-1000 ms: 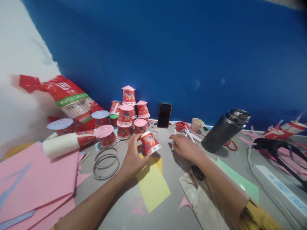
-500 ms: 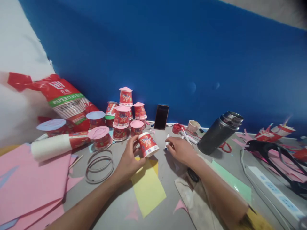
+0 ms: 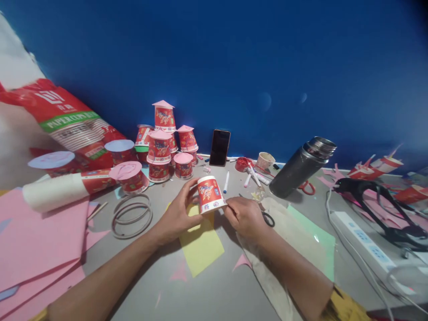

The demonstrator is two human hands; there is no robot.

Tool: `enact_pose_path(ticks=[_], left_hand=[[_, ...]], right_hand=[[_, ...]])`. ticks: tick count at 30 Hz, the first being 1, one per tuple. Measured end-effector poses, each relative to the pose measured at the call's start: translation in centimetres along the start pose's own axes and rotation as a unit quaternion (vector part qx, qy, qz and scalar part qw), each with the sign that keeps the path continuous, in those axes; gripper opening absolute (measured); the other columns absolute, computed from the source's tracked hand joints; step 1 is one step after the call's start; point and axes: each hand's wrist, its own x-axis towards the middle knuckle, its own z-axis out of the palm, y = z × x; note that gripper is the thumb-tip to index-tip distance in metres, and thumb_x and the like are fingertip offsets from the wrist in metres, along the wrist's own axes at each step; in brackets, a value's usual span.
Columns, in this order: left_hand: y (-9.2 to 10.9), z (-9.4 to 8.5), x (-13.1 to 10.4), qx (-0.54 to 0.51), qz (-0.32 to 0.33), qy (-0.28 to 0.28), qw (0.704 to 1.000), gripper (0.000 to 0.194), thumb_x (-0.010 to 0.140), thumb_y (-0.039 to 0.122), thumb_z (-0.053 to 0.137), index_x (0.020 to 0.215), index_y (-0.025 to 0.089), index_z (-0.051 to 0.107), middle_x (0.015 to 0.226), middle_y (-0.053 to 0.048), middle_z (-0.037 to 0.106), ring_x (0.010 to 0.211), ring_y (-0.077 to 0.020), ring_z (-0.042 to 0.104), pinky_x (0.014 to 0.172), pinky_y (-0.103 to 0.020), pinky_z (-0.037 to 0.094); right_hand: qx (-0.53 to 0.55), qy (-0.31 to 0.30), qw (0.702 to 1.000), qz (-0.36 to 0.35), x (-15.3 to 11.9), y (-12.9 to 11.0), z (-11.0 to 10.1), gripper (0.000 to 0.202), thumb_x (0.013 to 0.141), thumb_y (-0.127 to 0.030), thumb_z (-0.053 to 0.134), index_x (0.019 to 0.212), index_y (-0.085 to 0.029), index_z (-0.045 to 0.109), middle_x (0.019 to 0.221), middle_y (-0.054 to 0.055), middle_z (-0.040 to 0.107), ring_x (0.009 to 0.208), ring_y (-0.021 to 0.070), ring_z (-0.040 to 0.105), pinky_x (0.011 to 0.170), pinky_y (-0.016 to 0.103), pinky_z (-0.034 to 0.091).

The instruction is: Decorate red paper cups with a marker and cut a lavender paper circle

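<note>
Holding red printed paper cup (image 3: 210, 192) in L hand (image 3: 179, 217), L fingers wrapped round the side, thumb low on the wall. To find cup: look nearer than the smartphone (image 3: 220, 148), slightly to its left, upside down w/ a bit of tilt, seemingly lifted off the desk (image 3: 214, 301). At the cup's lower edge, R hand (image 3: 245, 217), nearer than phone and to its right; R fingers bunched narrow, apparently touching rim. Can't tell from this angle: rim actually pinched, or merely brushed.

Step in hand, as judged: close two-handed work on the cup, L steadying, R busy at rim. For next move, prob. calling for firm but light L hold (thin paper, likely easy to dent), cup angle steady, plus precise R fingertip control at the edge. Worth avoiding: too much squeeze, or a slip of cup from L fingers.

Also about, re phone: blue-capped white marker (image 3: 226, 183) just nearer; yellow paper sheet (image 3: 202, 252) well nearer, slightly L; stacked red cups w/ pink paper roofs (image 3: 159, 149) to L; bag of paper cups (image 3: 76, 125) farther L; dark vacuum flask (image 3: 296, 171), tilted, to R.
</note>
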Motion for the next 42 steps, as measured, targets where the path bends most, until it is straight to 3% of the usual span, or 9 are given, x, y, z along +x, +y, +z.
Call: enact_pose_path(ticks=[3, 8, 16, 20, 25, 34, 39, 42], left_hand=[[0.4, -0.4, -0.1, 0.062, 0.003, -0.004, 0.998, 0.099, 0.073, 0.028, 0.085, 0.158, 0.032, 0.035, 0.171, -0.015, 0.032, 0.153, -0.0398, 0.046, 0.121, -0.058, 0.048], [1.2, -0.5, -0.3, 0.173, 0.041, 0.008, 0.984, 0.095, 0.076, 0.031, 0.084, 0.158, 0.030, 0.036, 0.165, -0.017, 0.035, 0.147, -0.0388, 0.050, 0.113, -0.058, 0.055], [1.1, -0.6, -0.1, 0.224, 0.106, -0.007, 0.969, 0.081, 0.077, 0.021, 0.074, 0.152, 0.029, 0.042, 0.156, -0.014, 0.048, 0.139, -0.0335, 0.055, 0.108, -0.051, 0.058], [0.4, -1.1, 0.3, 0.207, 0.096, 0.034, 0.973, 0.078, 0.075, 0.021, 0.071, 0.148, 0.026, 0.044, 0.156, -0.015, 0.049, 0.136, -0.0339, 0.060, 0.110, -0.053, 0.057], [-0.2, -1.1, 0.4, 0.109, 0.026, 0.049, 0.992, 0.084, 0.071, 0.023, 0.071, 0.149, 0.024, 0.039, 0.158, -0.018, 0.048, 0.132, -0.0341, 0.065, 0.111, -0.054, 0.056], [0.0, -1.3, 0.9, 0.072, 0.023, 0.099, 0.992, 0.081, 0.071, 0.019, 0.074, 0.145, 0.028, 0.042, 0.162, -0.016, 0.045, 0.149, -0.0343, 0.051, 0.122, -0.058, 0.044], [0.0, -1.4, 0.9, 0.071, 0.005, 0.091, 0.993, 0.080, 0.073, 0.021, 0.075, 0.144, 0.026, 0.041, 0.158, -0.018, 0.048, 0.143, -0.0351, 0.058, 0.117, -0.057, 0.050], [-0.2, -1.4, 0.9, 0.085, 0.029, 0.087, 0.992, 0.081, 0.072, 0.020, 0.074, 0.147, 0.026, 0.042, 0.158, -0.017, 0.045, 0.146, -0.0359, 0.055, 0.119, -0.057, 0.049]], right_hand=[[-0.070, 0.061, 0.994, -0.049, 0.0, 0.5, 0.4, 0.031, 0.101, -0.019, 0.056, 0.071, -0.018, 0.066, 0.067, 0.004, 0.070, 0.062, 0.0157, 0.056, 0.065, 0.032, 0.028], [-0.117, 0.139, 0.977, -0.109, 0.0, 0.5, 0.6, 0.033, 0.100, -0.017, 0.057, 0.068, -0.019, 0.064, 0.061, 0.003, 0.064, 0.058, 0.0163, 0.051, 0.064, 0.033, 0.026], [-0.104, 0.150, 0.977, -0.114, -0.7, 0.1, 0.9, 0.035, 0.104, -0.019, 0.057, 0.069, -0.020, 0.063, 0.062, 0.002, 0.064, 0.059, 0.0163, 0.053, 0.065, 0.032, 0.029], [-0.082, 0.128, 0.985, -0.085, -0.7, 0.8, 1.0, 0.029, 0.106, -0.027, 0.061, 0.079, -0.020, 0.069, 0.068, 0.002, 0.070, 0.063, 0.0165, 0.060, 0.065, 0.031, 0.031], [-0.047, 0.113, 0.991, -0.046, -0.7, 1.8, 0.8, 0.029, 0.105, -0.025, 0.059, 0.079, -0.019, 0.069, 0.071, 0.002, 0.072, 0.064, 0.0155, 0.063, 0.066, 0.030, 0.033], [-0.052, 0.029, 0.997, 0.054, -0.4, 2.2, 0.0, 0.027, 0.105, -0.028, 0.059, 0.083, -0.020, 0.072, 0.078, 0.003, 0.078, 0.071, 0.0161, 0.067, 0.067, 0.028, 0.033], [-0.122, -0.027, 0.979, 0.164, 0.7, 3.0, -2.2, 0.029, 0.108, -0.032, 0.055, 0.090, -0.021, 0.075, 0.089, 0.005, 0.081, 0.083, 0.0182, 0.072, 0.068, 0.027, 0.033], [-0.166, -0.056, 0.958, 0.226, 1.3, 3.8, -4.0, 0.031, 0.110, -0.037, 0.053, 0.098, -0.022, 0.077, 0.096, 0.007, 0.083, 0.086, 0.0201, 0.074, 0.066, 0.028, 0.032]])
